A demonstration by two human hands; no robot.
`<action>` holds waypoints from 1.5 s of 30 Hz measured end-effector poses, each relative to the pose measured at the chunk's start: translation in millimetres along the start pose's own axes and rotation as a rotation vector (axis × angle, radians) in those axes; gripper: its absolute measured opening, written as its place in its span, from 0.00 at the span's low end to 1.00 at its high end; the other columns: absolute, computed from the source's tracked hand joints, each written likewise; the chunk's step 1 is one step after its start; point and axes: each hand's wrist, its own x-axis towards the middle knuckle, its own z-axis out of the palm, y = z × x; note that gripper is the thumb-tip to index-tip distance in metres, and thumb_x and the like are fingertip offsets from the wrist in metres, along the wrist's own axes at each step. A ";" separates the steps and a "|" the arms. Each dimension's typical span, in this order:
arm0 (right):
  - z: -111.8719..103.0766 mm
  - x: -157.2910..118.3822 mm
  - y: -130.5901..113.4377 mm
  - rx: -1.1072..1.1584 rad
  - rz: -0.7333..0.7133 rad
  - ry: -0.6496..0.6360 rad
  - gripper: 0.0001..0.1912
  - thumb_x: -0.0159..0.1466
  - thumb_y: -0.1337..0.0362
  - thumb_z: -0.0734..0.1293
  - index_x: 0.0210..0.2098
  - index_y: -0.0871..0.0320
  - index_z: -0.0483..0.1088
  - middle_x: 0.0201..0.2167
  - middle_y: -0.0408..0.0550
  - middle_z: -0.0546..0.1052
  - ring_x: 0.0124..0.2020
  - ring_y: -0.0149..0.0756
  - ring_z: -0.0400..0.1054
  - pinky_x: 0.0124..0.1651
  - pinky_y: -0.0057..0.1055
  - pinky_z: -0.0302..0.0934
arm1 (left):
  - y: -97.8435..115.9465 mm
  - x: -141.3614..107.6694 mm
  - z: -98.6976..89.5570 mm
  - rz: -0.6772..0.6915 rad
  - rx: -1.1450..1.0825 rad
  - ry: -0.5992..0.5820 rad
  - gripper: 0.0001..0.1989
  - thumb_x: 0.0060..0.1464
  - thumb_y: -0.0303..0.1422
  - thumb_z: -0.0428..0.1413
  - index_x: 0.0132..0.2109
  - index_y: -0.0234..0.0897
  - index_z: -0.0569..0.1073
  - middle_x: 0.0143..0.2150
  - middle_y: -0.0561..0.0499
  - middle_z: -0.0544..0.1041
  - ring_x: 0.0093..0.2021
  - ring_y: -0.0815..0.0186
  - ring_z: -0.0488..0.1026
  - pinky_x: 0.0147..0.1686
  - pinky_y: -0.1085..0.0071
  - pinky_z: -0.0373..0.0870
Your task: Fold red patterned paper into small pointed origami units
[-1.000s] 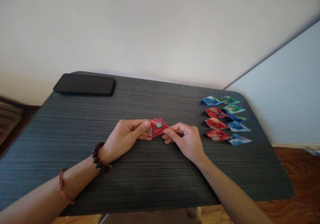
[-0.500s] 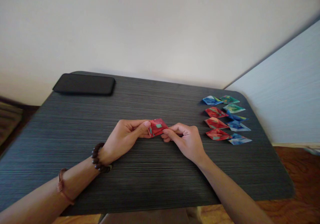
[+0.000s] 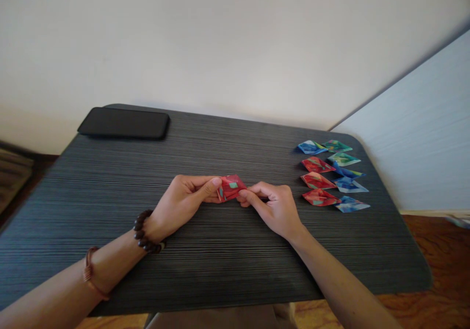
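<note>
Between both hands, over the middle of the table, is a small red folded paper boat (image 3: 230, 187) with pale green patches. My left hand (image 3: 191, 197) pinches its left end, thumb on top and fingers behind. With thumb and fingertips, my right hand (image 3: 273, 204) grips the right corner. The fingertips hide both ends of the paper. To the right lie several folded paper boats in two columns: red ones (image 3: 319, 197) and a blue one on the left, blue (image 3: 351, 204) and green ones (image 3: 344, 159) on the right.
A black flat case (image 3: 124, 123) lies at the table's back left corner. The dark wood-grain table (image 3: 220, 260) stands against a pale wall (image 3: 220, 45). A light panel (image 3: 422, 123) rises beyond its right edge.
</note>
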 end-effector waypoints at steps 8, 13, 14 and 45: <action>-0.8 0.5 0.6 0.208 0.084 -0.067 0.09 0.60 0.60 0.66 0.29 0.60 0.70 0.25 0.45 0.78 0.23 0.30 0.73 0.28 0.24 0.67 | 3.9 -1.1 1.9 -0.003 -0.098 -0.071 0.14 0.56 0.39 0.54 0.46 0.40 0.77 0.40 0.51 0.80 0.39 0.63 0.77 0.46 0.70 0.72; -0.3 1.6 1.7 0.342 0.185 -0.089 0.11 0.60 0.57 0.66 0.29 0.60 0.69 0.23 0.44 0.77 0.21 0.29 0.72 0.25 0.24 0.65 | 4.7 -2.0 2.0 -0.008 -0.119 -0.093 0.14 0.56 0.38 0.53 0.45 0.39 0.77 0.40 0.50 0.80 0.39 0.61 0.77 0.44 0.67 0.73; -0.1 1.8 1.8 0.358 0.191 -0.089 0.11 0.60 0.57 0.66 0.29 0.60 0.69 0.22 0.43 0.76 0.20 0.28 0.71 0.24 0.23 0.64 | 4.1 -2.0 1.9 -0.008 -0.118 -0.095 0.14 0.56 0.38 0.53 0.45 0.39 0.77 0.40 0.49 0.80 0.40 0.61 0.77 0.45 0.67 0.73; 1.8 0.5 0.3 -0.113 -0.142 0.107 0.10 0.56 0.61 0.70 0.37 0.57 0.70 0.33 0.46 0.73 0.25 0.27 0.66 0.25 0.25 0.60 | 2.3 -2.3 3.8 -0.027 0.203 -0.059 0.13 0.48 0.37 0.60 0.41 0.38 0.76 0.38 0.52 0.81 0.43 0.61 0.76 0.45 0.70 0.72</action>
